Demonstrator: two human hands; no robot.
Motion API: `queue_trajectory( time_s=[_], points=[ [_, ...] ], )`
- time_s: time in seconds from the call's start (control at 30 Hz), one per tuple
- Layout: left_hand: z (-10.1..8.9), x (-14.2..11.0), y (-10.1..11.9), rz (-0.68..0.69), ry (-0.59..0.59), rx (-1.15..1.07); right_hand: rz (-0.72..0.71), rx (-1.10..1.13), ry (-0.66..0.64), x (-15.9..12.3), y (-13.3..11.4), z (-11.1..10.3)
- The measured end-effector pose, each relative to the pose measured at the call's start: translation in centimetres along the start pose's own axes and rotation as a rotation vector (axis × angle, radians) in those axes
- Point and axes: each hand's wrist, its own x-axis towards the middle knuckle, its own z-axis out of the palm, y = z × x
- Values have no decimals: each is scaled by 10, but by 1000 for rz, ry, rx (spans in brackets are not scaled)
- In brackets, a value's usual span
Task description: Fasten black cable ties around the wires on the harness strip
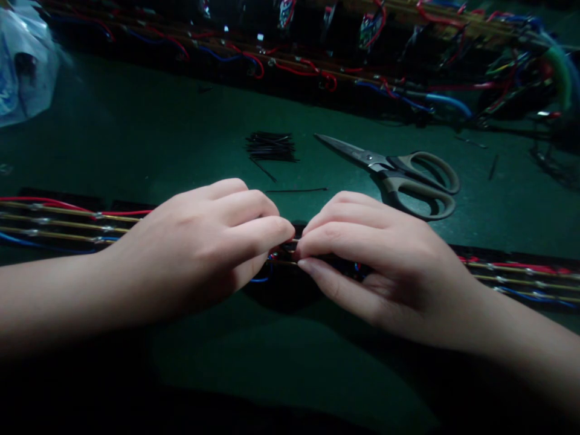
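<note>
My left hand [212, 241] is closed in a pinch over the middle of a long wired strip [58, 220]. Facing it, my right hand [367, 254] pinches at the same spot, the two sets of fingertips almost touching. A small dark piece shows between them, too hidden to name. The strip runs left to right beneath both hands, with brass-coloured rods, solder joints and red and blue wires on a black base. Just beyond the fingers lie a bundle of short, thin black ties [270, 147] and a single black tie [296, 190].
Scissors [371, 160] with grey-and-black handles lie beyond my right hand, blades pointing left. Across the back of the green table [149, 133] stretches a larger wired assembly [290, 63] with red and blue wires. A clear plastic bag [31, 66] sits at the far left.
</note>
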Motion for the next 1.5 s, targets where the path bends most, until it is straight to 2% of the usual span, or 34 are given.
queue_trajectory(
  time_s=[1.5],
  points=[
    [-2,-1,0,11,-5,-12,37,-23,-5,-2,-1,0]
  ],
)
